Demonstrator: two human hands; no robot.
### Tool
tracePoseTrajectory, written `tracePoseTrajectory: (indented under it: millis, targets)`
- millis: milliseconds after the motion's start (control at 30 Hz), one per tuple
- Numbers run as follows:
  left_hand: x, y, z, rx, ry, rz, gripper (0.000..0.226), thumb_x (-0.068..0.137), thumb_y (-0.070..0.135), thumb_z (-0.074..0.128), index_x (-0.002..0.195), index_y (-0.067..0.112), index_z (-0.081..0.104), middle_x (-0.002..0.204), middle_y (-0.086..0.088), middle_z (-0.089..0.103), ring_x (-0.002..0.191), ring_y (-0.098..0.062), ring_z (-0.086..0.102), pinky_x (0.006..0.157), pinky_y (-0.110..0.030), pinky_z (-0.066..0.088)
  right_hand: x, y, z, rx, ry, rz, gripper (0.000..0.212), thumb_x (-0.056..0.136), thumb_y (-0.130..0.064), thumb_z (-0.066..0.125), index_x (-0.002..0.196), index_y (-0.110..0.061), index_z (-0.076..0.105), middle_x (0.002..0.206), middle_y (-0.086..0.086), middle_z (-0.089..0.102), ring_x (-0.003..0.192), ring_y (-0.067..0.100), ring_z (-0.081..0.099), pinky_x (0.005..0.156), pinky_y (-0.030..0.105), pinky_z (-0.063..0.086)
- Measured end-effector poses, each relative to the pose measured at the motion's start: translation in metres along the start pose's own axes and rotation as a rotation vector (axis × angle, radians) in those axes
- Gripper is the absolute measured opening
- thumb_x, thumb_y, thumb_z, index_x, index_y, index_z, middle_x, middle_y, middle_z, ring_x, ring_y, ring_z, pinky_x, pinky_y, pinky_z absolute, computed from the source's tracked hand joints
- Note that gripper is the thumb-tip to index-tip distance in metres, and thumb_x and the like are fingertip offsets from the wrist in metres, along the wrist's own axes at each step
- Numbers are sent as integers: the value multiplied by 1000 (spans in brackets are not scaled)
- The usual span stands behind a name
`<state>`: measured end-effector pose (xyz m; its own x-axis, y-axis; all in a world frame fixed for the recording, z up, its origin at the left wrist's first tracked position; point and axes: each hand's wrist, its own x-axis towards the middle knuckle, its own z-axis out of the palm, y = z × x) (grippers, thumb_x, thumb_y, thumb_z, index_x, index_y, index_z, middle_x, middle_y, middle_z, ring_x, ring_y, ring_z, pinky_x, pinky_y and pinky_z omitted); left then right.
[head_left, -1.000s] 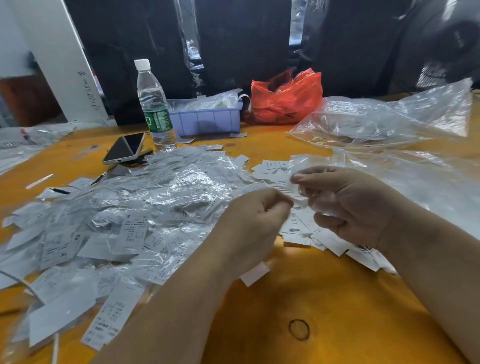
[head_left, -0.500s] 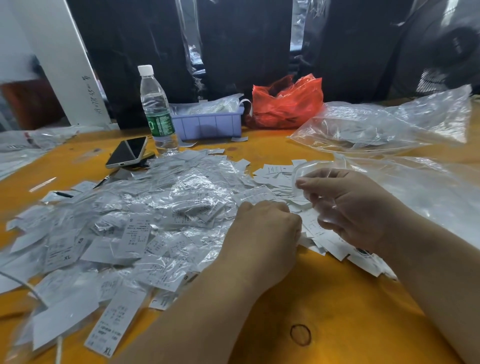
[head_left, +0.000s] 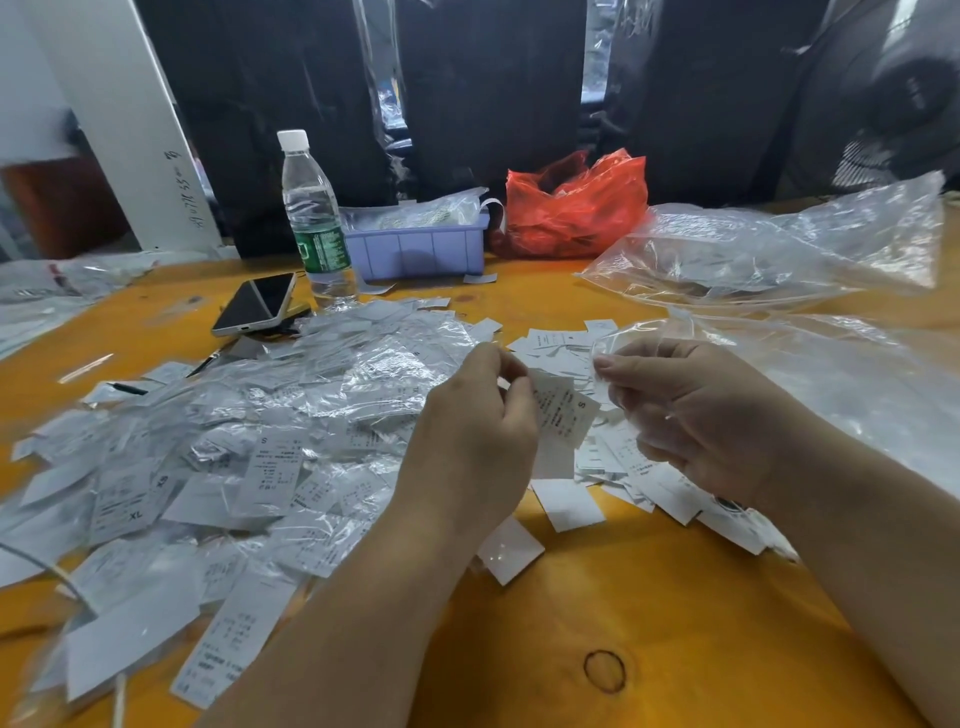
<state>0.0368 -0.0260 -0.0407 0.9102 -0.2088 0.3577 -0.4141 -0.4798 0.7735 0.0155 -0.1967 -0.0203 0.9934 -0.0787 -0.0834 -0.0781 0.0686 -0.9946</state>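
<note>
My left hand (head_left: 475, 441) pinches a white printed size label (head_left: 563, 410) marked S, held above the table. My right hand (head_left: 691, 421) holds a small clear plastic sleeve (head_left: 610, 343) between thumb and fingers, just right of the label. A large heap of bagged labels (head_left: 249, 441) covers the orange table (head_left: 597, 597) to the left. Loose unbagged labels (head_left: 561, 353) lie under and beyond both hands.
A phone (head_left: 257, 304), a water bottle (head_left: 314, 223), a lilac tray (head_left: 415, 249) and a red plastic bag (head_left: 571, 208) stand at the back. Big clear plastic bags (head_left: 779, 249) spread over the right side. A knot mark (head_left: 604, 670) shows near the front edge.
My left hand dipped to the table among the labels, then rose holding an S label. It now sits beside the sleeve in my right hand, which stayed nearly still.
</note>
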Motion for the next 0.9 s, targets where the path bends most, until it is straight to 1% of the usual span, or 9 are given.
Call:
tracePoseTrajectory:
  millis: [133,267,333,467,600,700,800,833,900]
  targets:
    - [0,0,-1,-111,30,-54,16,103,26,39,92,29,50,72,2,66,46,-4,58,41,-15,41,-1,1,2,-37,-15,1,23,63,-22,72,77,-6,64,60,9,54,34,7,29,33,19,26]
    - [0,0,1,-149,40,-50,15,102,25,43,91,28,51,75,1,67,47,-4,59,42,-15,43,-1,1,2,-28,-13,17,10,77,-11,71,76,-4,63,63,11,58,35,5,44,33,16,31]
    - [0,1,1,-184,42,-61,13,102,24,45,91,27,53,78,0,67,54,-6,62,43,-14,43,-1,2,3,-46,-18,36,9,77,-10,71,76,-6,64,67,12,62,38,8,41,33,16,29]
    - [1,0,1,-245,45,-94,10,100,21,50,92,23,54,81,-1,68,57,-6,64,44,-15,44,1,5,2,-94,46,94,12,75,-14,76,69,-17,66,87,15,75,74,26,38,49,24,32]
    - [0,2,1,-293,29,-123,6,96,19,54,91,21,56,81,-1,68,54,-7,62,50,-27,50,1,4,4,-86,46,34,15,68,-12,78,75,-12,66,74,15,71,51,14,32,44,27,26]
    - [1,5,-1,-360,55,-158,5,91,22,59,87,18,59,84,-5,69,70,-17,67,56,-38,57,3,4,2,-91,89,-16,20,62,-11,80,76,-13,67,68,10,64,49,12,36,48,28,26]
    - [4,4,-7,-416,151,-219,9,78,28,56,80,19,58,89,-12,67,87,-32,65,72,-53,58,2,3,2,-74,57,-28,19,59,-11,80,72,-14,67,66,9,61,42,9,37,43,24,27]
    - [4,3,-9,-386,191,-211,7,76,27,56,79,20,58,85,-10,66,85,-31,64,72,-51,59,1,3,3,-75,31,-32,20,56,-12,80,72,-14,67,67,10,61,42,8,38,41,23,28]
    - [5,-1,-11,-245,241,-148,5,81,20,58,80,24,56,73,-1,62,70,-19,61,57,-38,55,0,3,4,-83,-25,-45,18,55,-14,80,69,-16,69,67,10,61,48,11,39,41,22,27]
